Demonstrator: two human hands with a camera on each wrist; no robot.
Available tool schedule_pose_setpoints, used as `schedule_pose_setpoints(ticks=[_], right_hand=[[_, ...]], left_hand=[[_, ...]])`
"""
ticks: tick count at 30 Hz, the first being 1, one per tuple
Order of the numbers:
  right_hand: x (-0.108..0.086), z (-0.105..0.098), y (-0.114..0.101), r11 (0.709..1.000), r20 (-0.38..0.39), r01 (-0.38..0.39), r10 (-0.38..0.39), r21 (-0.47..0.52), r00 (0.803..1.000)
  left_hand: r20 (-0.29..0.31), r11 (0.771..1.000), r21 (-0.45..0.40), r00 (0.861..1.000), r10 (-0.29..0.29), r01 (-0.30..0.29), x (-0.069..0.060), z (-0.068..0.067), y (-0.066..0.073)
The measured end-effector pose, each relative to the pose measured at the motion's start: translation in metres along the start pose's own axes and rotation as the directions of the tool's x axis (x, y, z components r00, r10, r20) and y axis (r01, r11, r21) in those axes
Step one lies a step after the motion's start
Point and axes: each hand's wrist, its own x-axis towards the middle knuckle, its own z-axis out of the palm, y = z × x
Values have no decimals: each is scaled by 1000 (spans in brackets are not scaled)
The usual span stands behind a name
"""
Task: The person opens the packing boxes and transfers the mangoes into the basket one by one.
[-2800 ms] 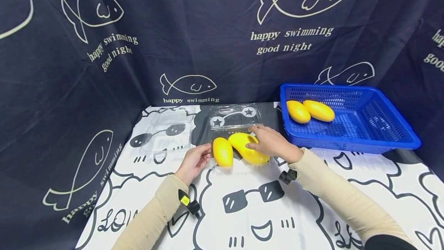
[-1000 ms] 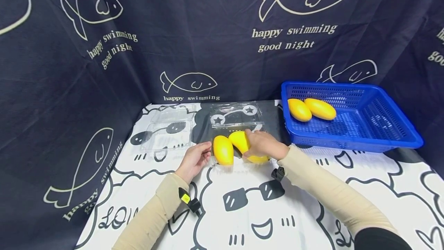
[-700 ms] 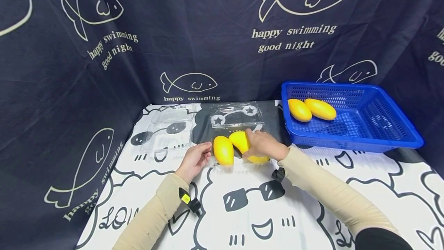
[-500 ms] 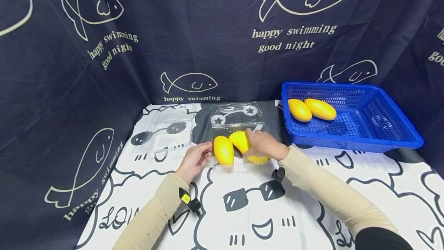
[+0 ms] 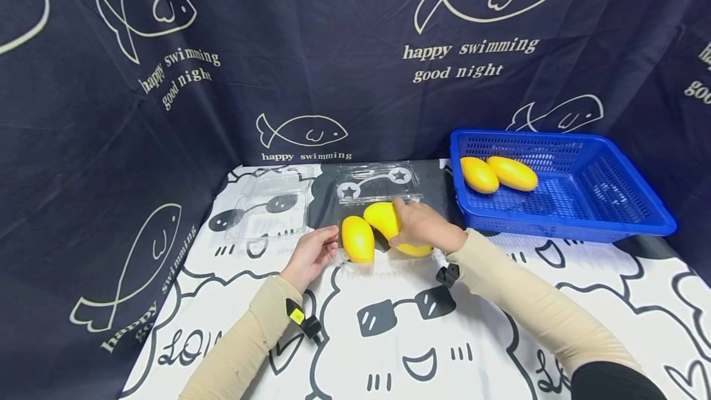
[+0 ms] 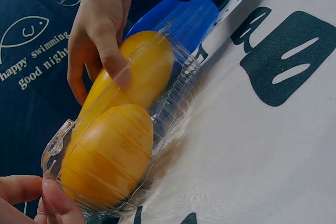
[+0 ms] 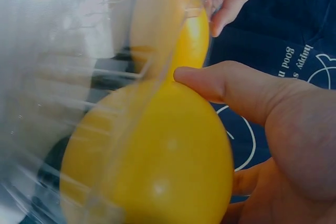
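Two yellow mangoes lie in an open clear plastic clamshell box (image 6: 176, 85), its lid (image 5: 373, 185) folded back on the far side. My left hand (image 5: 308, 258) pinches the box's left edge between thumb and fingers, beside the left mango (image 5: 358, 239). Over the right mango (image 5: 382, 218), my right hand (image 5: 424, 226) curls its thumb and fingers round the fruit. That mango sits at a slant, its far end leaning toward the left one. In the right wrist view the thumb lies on the mango (image 7: 168, 150); the other fingers are mostly hidden behind it.
At the back right stands a blue perforated basket (image 5: 566, 230) with two more mangoes (image 5: 512, 174) at its left end. Another clear clamshell box (image 5: 266, 215) lies open at the left. A dark fish-print curtain (image 5: 311, 48) borders the table's back and left side.
My right hand has shifted from the right mango's right side to a grip over it. In the last half second it raised that mango's far end slightly. My left hand stays in place.
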Motion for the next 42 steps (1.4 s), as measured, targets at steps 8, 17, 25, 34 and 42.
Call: schedule_pose_setpoints(ticks=[8,17,25,34,42], right_hand=[[-4,-7,-1,999,-60,39,-38,25,997],[-8,-14,2,996,-93,85,-83,19,992],[-11,-24,6,996,-132,86,-87,-7,987],[-13,-40,10,997,-162,80,-81,-12,983],[-15,-53,16,997,-175,74,-78,-29,981]], left_hand=[[2,1000,-4,1000,7,-7,-1,0,1],[-14,1000,9,1000,2,-2,-1,0,0],[-7,1000,0,1000,4,-4,-1,1,0],[-12,1000,4,1000,4,-4,-2,1,0],[-8,1000,6,1000,7,-7,1,0,-1]])
